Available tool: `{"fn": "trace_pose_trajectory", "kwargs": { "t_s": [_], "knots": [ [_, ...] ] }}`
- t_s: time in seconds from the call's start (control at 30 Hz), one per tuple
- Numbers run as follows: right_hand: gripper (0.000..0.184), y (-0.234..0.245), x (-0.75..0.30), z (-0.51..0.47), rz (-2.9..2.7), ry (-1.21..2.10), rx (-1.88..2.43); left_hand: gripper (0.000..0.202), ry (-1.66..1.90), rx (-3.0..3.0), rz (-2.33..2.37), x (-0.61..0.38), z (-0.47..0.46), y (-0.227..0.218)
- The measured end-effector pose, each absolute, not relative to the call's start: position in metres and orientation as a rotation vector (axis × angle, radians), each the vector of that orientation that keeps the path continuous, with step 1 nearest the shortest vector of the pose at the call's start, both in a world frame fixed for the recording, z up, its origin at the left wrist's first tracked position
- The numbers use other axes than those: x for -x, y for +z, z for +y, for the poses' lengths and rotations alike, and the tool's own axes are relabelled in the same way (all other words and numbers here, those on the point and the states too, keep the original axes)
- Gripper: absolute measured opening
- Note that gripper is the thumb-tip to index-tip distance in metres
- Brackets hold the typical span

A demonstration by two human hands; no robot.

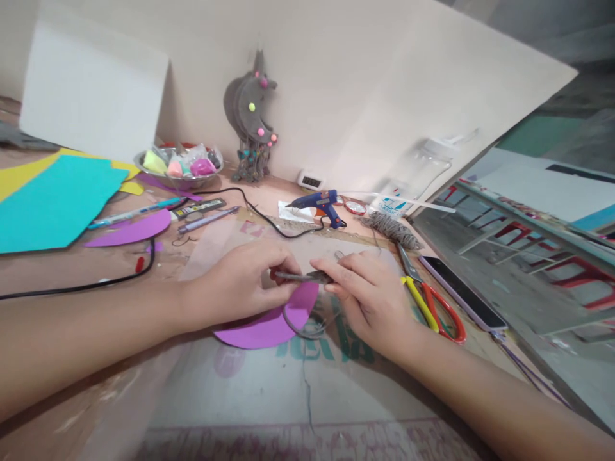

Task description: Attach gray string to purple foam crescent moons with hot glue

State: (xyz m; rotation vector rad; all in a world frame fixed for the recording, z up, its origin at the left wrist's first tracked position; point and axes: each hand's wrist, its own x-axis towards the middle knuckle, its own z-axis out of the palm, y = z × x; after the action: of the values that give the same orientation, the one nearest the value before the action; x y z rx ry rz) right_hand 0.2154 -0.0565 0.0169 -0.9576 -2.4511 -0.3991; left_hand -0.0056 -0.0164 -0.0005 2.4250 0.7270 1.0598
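Note:
Between my hands is a thin grey piece [312,277], seen nearly edge-on; what it is made of is hard to tell. My left hand [245,275] pinches its left end, where a small dark red spot shows. On the other end the fingers of my right hand [372,294] are closed. Directly below lies a curved purple foam sheet piece [259,330], partly covered by my left hand. A loose loop of grey yarn [305,333] hangs or rests over its right part; a thin strand [306,384] runs toward me.
Behind my hands sits a blue glue gun [319,203] with a black cord. Scissors [427,301], a phone [461,291] and a yarn bundle [391,229] lie right. Left are turquoise foam [52,205] and a bowl of clay [180,176]. A grey moon ornament [250,105] hangs behind.

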Motion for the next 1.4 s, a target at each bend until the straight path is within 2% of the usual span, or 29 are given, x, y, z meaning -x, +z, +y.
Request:
{"fn": "trace_pose_trajectory", "kwargs": {
  "t_s": [0.97, 1.1, 1.27, 1.4],
  "knots": [
    [0.028, 0.012, -0.2116, -0.0554, -2.438, -0.367, 0.892, 0.014, 1.048, -2.496, 0.671, 0.005, -0.0165, -0.0032],
    [0.029, 0.0115, -0.2119, -0.0556, -2.419, -0.344, 0.92, 0.009, 1.037, -2.471, 0.668, 0.0055, -0.0159, -0.0029],
    [0.03, 0.0112, -0.2077, -0.0577, -2.469, -0.451, 0.937, 0.003, 0.979, -2.494, 0.721, 0.0045, -0.0158, -0.0029],
    [0.031, 0.0122, -0.2062, -0.0594, -2.487, -0.518, 0.949, 0.007, 0.961, -2.523, 0.726, 0.0038, -0.0155, -0.005]
  ]
}}
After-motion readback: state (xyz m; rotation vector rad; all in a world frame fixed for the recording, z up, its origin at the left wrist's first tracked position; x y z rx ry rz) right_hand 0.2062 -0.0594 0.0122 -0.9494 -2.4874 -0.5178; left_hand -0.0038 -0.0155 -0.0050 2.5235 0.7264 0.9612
